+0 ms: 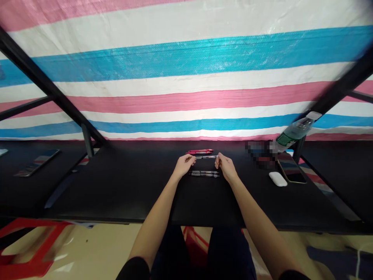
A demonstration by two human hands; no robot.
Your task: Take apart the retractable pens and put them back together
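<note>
A clear pen with dark parts [206, 157] is stretched level between my two hands. My left hand [185, 165] pinches its left end, and my right hand [226, 165] pinches its right end. Just beyond it, red pens [200, 151] lie side by side on the black table [131, 179]. Nearer to me, between my wrists, clear and black pens [204, 174] lie close together, roughly parallel to the held one.
On the right stand a plastic bottle [297, 132], a phone [291, 168] and a white rounded case [278, 179], beside a blurred-out patch. Another dark flat device [40, 162] lies far left. Black metal bars slope down at both sides before a striped sheet.
</note>
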